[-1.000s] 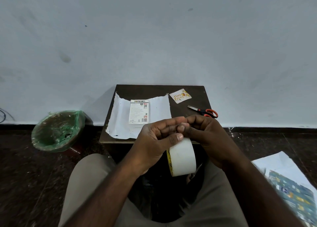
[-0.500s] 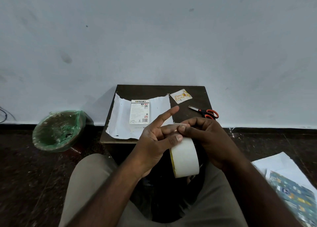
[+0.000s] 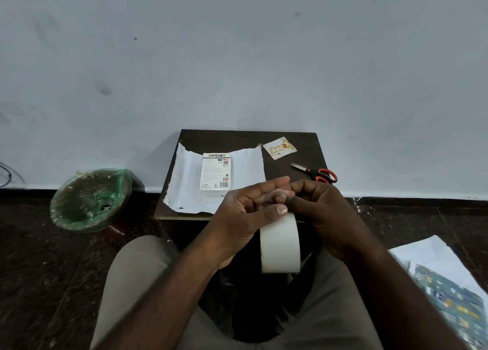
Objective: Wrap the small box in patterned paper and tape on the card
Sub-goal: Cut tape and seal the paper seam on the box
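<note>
Lower right of the frame: a spare sheet (image 3: 454, 302) of patterned paper lies on the dark floor, well apart from the work.

Centre of the frame, above the person's knees: the tape roll (image 3: 280, 244) is held on edge. The left hand (image 3: 243, 217) grasps it from the left, thumb pressed on the outer face near the top. The right hand (image 3: 322, 212) has its fingers curled in at the top of the roll, apparently picking at the tape end. Whether a free end has been lifted cannot be determined.

Beyond the hands: the small box (image 3: 215, 174) lies flat, unwrapped, on the paper sheet (image 3: 184, 180), white side up, on the low table (image 3: 237, 138). The card (image 3: 279, 148) lies at the table's upper right, just clear of the sheet. The scissors (image 3: 317, 174) lie below the card, near the right edge. A green-lined bin (image 3: 89, 199) stands on the floor at centre left.

Judged hazards:
- Tape end splits or tears narrow if lifted at one corner only
- A long pulled strip may fold and stick to itself or to the fingers
- The sheet is not yet folded; with both hands engaged, nothing restrains it or the box
- The scissors sit close to the table edge and could be knocked off when reached for
</note>
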The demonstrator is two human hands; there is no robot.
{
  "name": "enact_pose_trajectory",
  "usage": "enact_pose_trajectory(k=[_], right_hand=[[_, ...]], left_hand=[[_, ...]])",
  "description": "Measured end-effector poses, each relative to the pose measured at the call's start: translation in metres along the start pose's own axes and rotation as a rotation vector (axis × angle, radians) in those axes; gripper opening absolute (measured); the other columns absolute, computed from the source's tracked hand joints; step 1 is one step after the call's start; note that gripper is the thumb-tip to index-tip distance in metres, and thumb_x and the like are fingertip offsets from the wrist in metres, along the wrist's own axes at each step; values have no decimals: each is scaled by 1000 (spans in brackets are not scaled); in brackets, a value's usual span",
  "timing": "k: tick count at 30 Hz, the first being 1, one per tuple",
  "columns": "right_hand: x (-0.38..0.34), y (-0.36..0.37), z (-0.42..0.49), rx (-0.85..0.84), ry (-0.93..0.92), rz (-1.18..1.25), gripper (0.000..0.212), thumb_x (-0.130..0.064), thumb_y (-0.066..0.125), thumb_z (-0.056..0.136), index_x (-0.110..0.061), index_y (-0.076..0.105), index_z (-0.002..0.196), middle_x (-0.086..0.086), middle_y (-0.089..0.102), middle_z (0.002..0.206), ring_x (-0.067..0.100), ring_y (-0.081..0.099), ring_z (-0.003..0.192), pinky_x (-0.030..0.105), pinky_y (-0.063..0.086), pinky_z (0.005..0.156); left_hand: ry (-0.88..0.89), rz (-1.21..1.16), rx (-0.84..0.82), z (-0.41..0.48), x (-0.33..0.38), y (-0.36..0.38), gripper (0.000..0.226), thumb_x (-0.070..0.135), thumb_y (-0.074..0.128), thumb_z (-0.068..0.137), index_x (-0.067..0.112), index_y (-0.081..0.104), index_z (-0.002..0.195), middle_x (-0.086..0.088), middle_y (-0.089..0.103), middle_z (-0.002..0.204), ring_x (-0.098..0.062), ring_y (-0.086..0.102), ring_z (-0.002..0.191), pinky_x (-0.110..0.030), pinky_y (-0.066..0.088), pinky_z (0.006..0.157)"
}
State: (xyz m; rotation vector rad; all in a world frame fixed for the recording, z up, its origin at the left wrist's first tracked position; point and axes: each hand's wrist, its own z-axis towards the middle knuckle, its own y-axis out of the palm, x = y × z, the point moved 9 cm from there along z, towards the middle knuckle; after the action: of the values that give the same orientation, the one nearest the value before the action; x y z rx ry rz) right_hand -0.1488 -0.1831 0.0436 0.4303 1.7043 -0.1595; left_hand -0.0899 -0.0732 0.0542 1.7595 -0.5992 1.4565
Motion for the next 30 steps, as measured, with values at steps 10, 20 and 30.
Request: enact_pose_trajectory(k=[10,20,30], right_hand=[[0,1,2,-10,-35,-23,28,-14,73,81,1,69,104,22,74,97,36,72,91,38,59,79],[1,0,5,-49,-84,-75,33,-18,73,80,-3,69,108,19,75,100,35,72,97,42,57,88],[12,-1,6,-179,11,-140,52,-38,76,79,-15,62,123,10,72,115,24,68,111,34,55,94]], left_hand=[[-22,2,2,2,-5,-3,36,-7,66,85,10,70,117,-7,75,112,-18,68,112,-22,52,93],[-62,-37,1,4,-7,-8,33,-1,68,84,10,71,115,-8,75,110,-18,69,111,-24,51,98],[25,-11,83,9,-7,-14,37,-5,66,85,9,67,120,-7,75,110,-20,70,109,-26,55,93]])
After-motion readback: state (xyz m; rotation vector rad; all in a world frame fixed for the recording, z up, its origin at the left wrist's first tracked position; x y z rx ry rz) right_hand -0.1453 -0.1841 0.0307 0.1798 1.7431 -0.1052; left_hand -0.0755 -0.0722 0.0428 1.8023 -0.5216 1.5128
